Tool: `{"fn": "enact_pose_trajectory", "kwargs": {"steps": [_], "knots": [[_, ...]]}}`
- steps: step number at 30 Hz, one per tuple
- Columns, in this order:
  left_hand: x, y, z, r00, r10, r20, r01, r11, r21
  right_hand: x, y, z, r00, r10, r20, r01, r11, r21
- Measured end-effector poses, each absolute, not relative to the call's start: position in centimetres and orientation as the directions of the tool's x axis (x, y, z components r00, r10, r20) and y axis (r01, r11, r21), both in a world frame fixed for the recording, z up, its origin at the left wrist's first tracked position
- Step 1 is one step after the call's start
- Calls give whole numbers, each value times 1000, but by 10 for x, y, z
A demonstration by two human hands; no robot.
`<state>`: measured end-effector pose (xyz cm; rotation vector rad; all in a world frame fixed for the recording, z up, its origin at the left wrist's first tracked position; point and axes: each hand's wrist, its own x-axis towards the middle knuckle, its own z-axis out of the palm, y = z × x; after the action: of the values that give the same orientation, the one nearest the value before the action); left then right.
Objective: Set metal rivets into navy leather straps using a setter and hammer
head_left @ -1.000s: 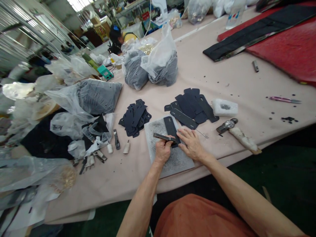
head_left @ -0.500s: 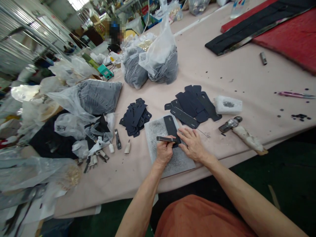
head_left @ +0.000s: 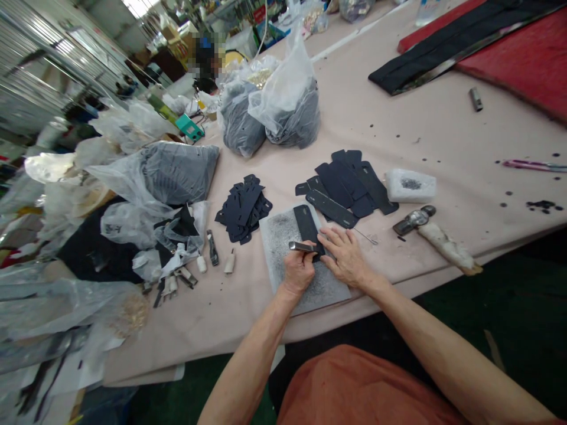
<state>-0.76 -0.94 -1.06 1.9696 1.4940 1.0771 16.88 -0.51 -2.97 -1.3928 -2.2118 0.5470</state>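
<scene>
My left hand (head_left: 299, 268) is closed around a metal hole punch (head_left: 302, 247), its far end over the lower part of a dark strip (head_left: 305, 225). Beneath the strip lies a pale board (head_left: 277, 236) covered with small punch marks. My right hand (head_left: 345, 255) rests with fingers spread at the board's right side, fingertips touching the strip's edge; nothing is gripped in it. A heap of dark strips (head_left: 341, 183) sits just beyond the board, and a smaller pile of dark pieces (head_left: 243, 209) is to its left. The punch's tip is hidden by my fingers.
At right lie a hammer (head_left: 414, 221) with a wrapped handle and a white block (head_left: 410, 186). Loose punches (head_left: 212, 248) and bags (head_left: 177, 171) crowd the left. Filled bags (head_left: 290, 112) stand farther back. A pink pen-like tool (head_left: 531, 166) lies far right.
My left hand has shifted slightly right with the punch, which sits closer to the strip. My right hand stays in about the same place. The view has moved a little.
</scene>
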Motion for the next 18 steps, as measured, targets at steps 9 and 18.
{"fn": "enact_pose_trajectory", "kwargs": {"steps": [9,18], "knots": [[-5,-7,-15,134,945,298,637,-313,704,175,-6,-26,-380,892,246,627,443,-640],[-3,-7,-16,113,956,270,655,-276,703,294,-24,3,126,918,377,919,36,-393]]}}
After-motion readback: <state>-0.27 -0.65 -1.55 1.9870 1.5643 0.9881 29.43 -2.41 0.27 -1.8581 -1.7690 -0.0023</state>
